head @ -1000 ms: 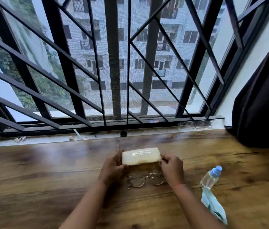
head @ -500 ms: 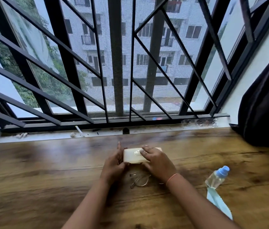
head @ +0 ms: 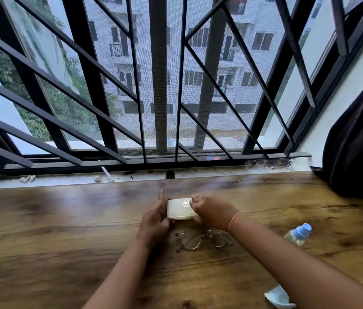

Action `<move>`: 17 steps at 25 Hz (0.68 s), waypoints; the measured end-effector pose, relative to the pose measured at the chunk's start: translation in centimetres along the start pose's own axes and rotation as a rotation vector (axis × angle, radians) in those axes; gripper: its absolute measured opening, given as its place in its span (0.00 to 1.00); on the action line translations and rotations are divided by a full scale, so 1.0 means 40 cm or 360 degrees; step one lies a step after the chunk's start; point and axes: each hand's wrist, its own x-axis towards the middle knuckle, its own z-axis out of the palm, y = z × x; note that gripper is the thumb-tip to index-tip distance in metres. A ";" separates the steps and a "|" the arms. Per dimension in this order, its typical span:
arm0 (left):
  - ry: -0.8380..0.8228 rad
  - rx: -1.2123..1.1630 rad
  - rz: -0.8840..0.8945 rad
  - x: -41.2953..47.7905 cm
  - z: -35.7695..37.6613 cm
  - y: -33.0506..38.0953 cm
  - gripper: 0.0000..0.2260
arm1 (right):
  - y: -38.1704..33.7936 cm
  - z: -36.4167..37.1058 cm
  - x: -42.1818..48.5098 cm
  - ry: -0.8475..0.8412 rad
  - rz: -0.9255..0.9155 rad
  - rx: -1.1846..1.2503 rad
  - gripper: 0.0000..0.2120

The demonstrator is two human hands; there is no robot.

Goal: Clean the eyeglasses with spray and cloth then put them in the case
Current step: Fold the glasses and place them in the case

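A cream eyeglass case [head: 179, 208] with white print on its lid is held just above the wooden table [head: 64, 230], both hands on it. My left hand [head: 155, 219] grips its left end. My right hand [head: 213, 211] covers its right half, fingers curled over the lid. Thin metal-framed eyeglasses [head: 200, 240] lie folded on the table just in front of the case, partly under my right wrist. A clear spray bottle [head: 297, 234] with a light blue cap lies to the right. A pale blue cloth [head: 278, 298] shows at the bottom right, partly hidden by my right forearm.
A window sill [head: 131, 176] with small debris runs along the table's far edge, below a black barred window [head: 158, 85]. A dark curtain [head: 359, 152] hangs at the right, reaching the table's far right corner.
My right hand slid from the case's right end over its lid. The view has tilted, so the cloth sits lower in frame.
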 end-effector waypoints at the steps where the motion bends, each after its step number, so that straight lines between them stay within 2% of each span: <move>1: -0.0008 0.0002 0.0007 -0.001 -0.001 0.003 0.35 | 0.005 -0.012 0.001 -0.0028 -0.0001 0.0022 0.16; 3: -0.0029 0.0004 0.0014 -0.003 -0.005 0.006 0.31 | 0.021 -0.046 0.007 -0.0003 0.0016 0.0072 0.16; 6: -0.0050 -0.0015 -0.0065 0.003 -0.003 -0.007 0.28 | 0.056 -0.100 0.026 -0.0012 0.0119 0.0555 0.17; 12: -0.0030 -0.0109 -0.0096 0.000 -0.002 -0.002 0.38 | 0.126 -0.087 0.073 0.0043 0.0284 0.1398 0.11; 14: -0.0039 -0.0126 -0.0118 0.001 0.001 -0.006 0.38 | 0.136 -0.080 0.083 0.0067 0.0310 0.1500 0.10; 17: -0.0059 -0.0183 -0.0110 0.000 0.002 -0.007 0.34 | 0.143 -0.068 0.088 0.0135 0.0336 0.1386 0.11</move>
